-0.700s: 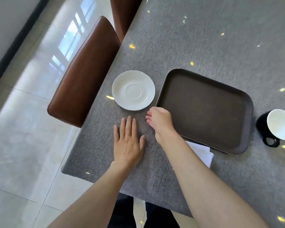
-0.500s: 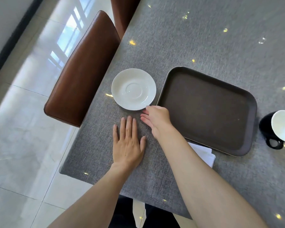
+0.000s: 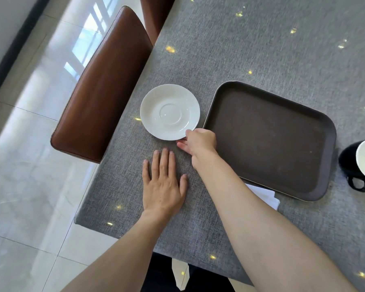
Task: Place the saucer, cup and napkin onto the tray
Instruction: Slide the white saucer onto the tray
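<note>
Our right hand (image 3: 200,142) curls at the near rim of the round white ceramic saucer (image 3: 170,112), thumb on top of the edge and fingers (image 3: 182,146) tucked low beside it, pinching the lip; whether the grip is firm we cannot tell. Our left hand (image 3: 163,184) lies spread, palm down, on the grey woven surface (image 3: 251,49), holding nothing. The saucer sits flat just left of the empty dark brown rectangular plastic tray (image 3: 325,165), near but apart from its rim. A folded white paper napkin (image 3: 266,196) peeks from behind the right forearm at the tray's near edge, and the black ceramic cup with a white inside (image 3: 358,163) stands just right of the tray. A brown leather chair (image 3: 99,89) is pushed against the surface's left edge. We judge the saucer light, stiff, glazed-slick and breakable; a thumb-over, fingers-under hold at the rim suits it, lifted level to clear the tray's raised lip.
</note>
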